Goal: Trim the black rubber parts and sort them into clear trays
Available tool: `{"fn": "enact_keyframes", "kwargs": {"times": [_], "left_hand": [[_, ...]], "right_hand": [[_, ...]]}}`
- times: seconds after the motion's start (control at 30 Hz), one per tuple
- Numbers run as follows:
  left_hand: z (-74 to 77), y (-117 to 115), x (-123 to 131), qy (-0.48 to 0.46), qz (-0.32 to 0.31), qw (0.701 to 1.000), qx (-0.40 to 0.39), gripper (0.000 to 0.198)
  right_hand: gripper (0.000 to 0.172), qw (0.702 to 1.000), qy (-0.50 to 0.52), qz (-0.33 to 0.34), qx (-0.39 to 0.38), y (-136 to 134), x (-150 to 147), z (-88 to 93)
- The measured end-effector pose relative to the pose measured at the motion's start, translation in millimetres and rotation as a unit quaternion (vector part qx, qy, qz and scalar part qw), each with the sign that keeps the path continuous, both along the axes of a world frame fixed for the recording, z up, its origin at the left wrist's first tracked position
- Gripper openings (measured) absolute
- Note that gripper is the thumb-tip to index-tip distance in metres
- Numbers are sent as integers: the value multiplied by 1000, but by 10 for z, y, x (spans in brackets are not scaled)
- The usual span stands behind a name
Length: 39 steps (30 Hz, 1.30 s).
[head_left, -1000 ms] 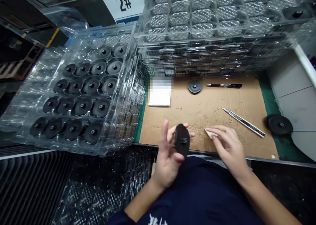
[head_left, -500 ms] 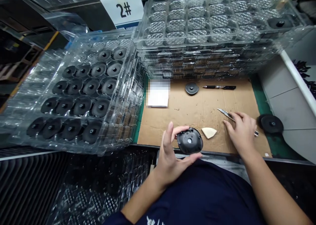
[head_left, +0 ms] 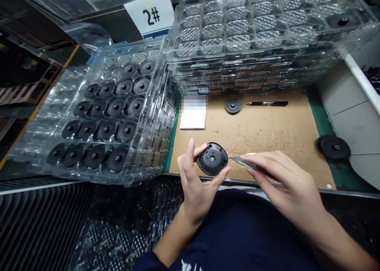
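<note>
Between its thumb and fingers, my left hand point(head_left: 196, 180) grips a rounded black plastic part point(head_left: 212, 159) by the edge. The part's inner face, with small studs round the rim and a central hole, is turned up. My right hand point(head_left: 285, 180) is closed on a craft knife point(head_left: 242, 162), its blade tip pointing left, close to the part's right edge; whether it touches I cannot tell. Behind the right fingers, a cream wedge-shaped piece point(head_left: 251, 154) is mostly hidden. Another black part point(head_left: 233, 105) lies on the cardboard point(head_left: 219, 124) farther back.
A pen point(head_left: 267, 103) and a white paper pad point(head_left: 192, 118) lie on the cardboard. Clear trays point(head_left: 118, 176) of black parts stand at left, with stacked clear trays point(head_left: 237, 57) behind. More black parts point(head_left: 335, 147) sit at right, by a pale side wall point(head_left: 359, 128).
My right hand has lifted the craft knife from the cardboard and brought it left to the black part. My left hand has shifted slightly left and up, turning the part's inner face more upward.
</note>
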<state>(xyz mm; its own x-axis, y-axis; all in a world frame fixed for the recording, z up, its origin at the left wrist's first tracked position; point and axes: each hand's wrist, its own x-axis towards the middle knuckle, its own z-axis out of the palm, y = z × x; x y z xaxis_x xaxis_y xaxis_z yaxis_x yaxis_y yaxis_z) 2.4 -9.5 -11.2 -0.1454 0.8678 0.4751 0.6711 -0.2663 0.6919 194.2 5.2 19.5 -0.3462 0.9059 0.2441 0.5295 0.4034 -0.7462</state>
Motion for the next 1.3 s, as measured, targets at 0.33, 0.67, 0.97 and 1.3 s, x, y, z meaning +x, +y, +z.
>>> {"fn": "enact_keyframes", "kwargs": {"times": [0.33, 0.67, 0.97, 1.3], "left_hand": [[-29, 1, -25, 78, 7, 995, 59, 108], [-32, -6, -44, 71, 6, 996, 55, 108], [-44, -11, -38, 56, 14, 997, 48, 106], [-64, -16, -47, 50, 9, 998, 46, 106]], "right_hand": [[33, 999, -28, 12, 22, -7, -69, 49], [32, 999, -36, 9, 17, -3, -84, 59], [32, 999, -44, 10, 16, 0, -99, 55], [36, 995, -13, 95, -32, -44, -60, 115]]}}
